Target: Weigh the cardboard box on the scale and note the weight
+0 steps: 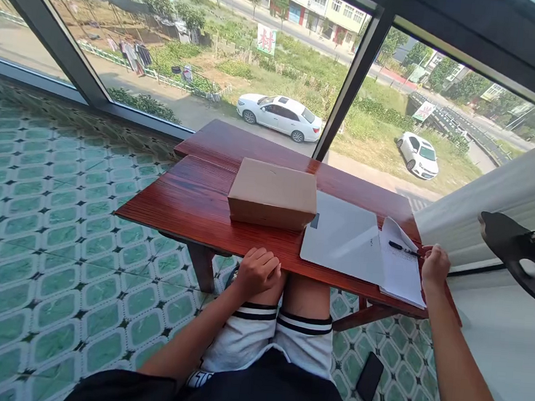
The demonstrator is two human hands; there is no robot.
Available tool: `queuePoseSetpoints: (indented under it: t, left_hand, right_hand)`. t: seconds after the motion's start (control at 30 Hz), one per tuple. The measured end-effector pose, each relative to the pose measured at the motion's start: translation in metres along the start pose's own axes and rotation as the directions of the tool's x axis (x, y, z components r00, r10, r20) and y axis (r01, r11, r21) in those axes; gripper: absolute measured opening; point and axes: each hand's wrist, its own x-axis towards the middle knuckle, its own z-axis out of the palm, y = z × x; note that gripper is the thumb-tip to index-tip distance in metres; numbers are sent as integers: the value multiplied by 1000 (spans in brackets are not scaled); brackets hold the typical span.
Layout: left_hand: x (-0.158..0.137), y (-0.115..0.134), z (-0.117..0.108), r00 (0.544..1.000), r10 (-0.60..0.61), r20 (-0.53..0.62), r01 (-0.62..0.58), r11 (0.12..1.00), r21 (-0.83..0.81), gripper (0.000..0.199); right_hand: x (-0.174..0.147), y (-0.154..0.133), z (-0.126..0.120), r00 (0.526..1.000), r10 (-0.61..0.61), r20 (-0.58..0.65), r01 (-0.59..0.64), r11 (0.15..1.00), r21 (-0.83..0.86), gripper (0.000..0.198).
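Observation:
A brown cardboard box (pixel 272 195) sits closed on the red wooden table (pixel 194 195). Right of it lies a white laptop (pixel 343 237), lid down, and an open notebook (pixel 401 273) with a black pen (pixel 402 248) on its page. My left hand (pixel 256 272) rests in a loose fist on my knee at the table's near edge, holding nothing. At the table's right end, my right hand (pixel 434 266) lies by the notebook's edge with fingers curled, its fingertips close to the pen's tip. I cannot tell whether it touches the pen.
A black phone (pixel 369 377) lies on the green patterned floor tiles by my right leg. A round black side table (pixel 517 257) with a white mouse (pixel 531 268) stands at the right. Large windows run behind the table, and a white wall is on the right.

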Motion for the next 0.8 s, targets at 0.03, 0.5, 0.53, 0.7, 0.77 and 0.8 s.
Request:
queuePoseSetpoints:
  t: [0.03, 0.5, 0.53, 0.7, 0.77, 0.8]
  left_hand:
    - [-1, 0, 0, 1000, -3, -1, 3, 1000, -10, 22]
    - [4, -3, -11, 987, -163, -1, 158, 958, -239, 25]
    - [5, -5, -13, 981, -195, -6, 187, 949, -253, 24]
    - [13, -26, -26, 899, -425, -105, 384, 881, -277, 19]
    - [17, -40, -32, 841, -513, -171, 458, 843, -281, 16]
    - [20, -48, -35, 809, -550, -205, 489, 825, -284, 14]
  right_hand:
    - [-5, -18, 4, 1000, -5, 25, 4, 999, 34, 52]
    - [-120, -222, 72, 908, -246, 340, 62, 879, 473, 42]
    - [-126, -229, 76, 903, -253, 349, 58, 874, 482, 41]
    - [-148, -249, 97, 913, -275, 302, 90, 857, 507, 36]
    - [-152, -252, 103, 921, -261, 288, 82, 854, 513, 41]
    - [-154, -253, 106, 921, -247, 301, 57, 850, 524, 44]
